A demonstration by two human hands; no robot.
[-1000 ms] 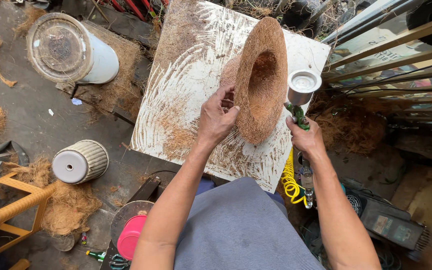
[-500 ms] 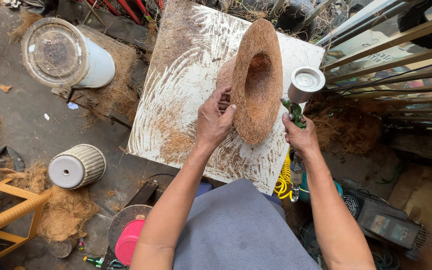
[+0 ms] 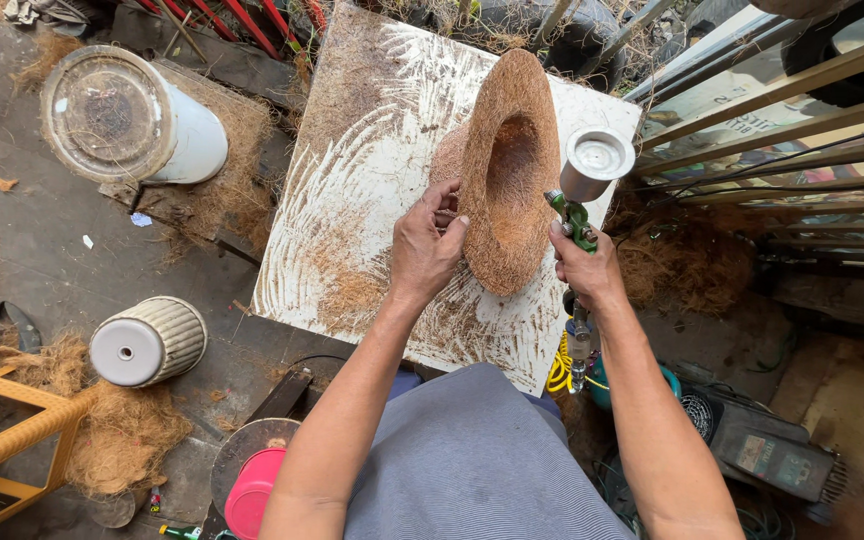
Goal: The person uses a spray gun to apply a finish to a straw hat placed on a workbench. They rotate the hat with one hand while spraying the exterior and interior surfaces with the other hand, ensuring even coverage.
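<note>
Your left hand (image 3: 430,245) pinches the rim of a coconut-fibre hat (image 3: 508,170), held upright over the white board (image 3: 352,180) at twelve o'clock. Your right hand (image 3: 584,268) grips a green spray gun (image 3: 580,195) at three o'clock, nozzle beside the hollow; spraying looks underway, unfinished.

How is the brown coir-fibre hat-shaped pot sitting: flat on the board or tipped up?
Tipped up: the brown coir-fibre hat-shaped pot stands on its rim edge, hollow facing sideways, steadied by the left hand.

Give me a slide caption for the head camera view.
Left hand tilts a fibre hat form on edge over a white board while the right hand aims a spray gun at it.
</note>
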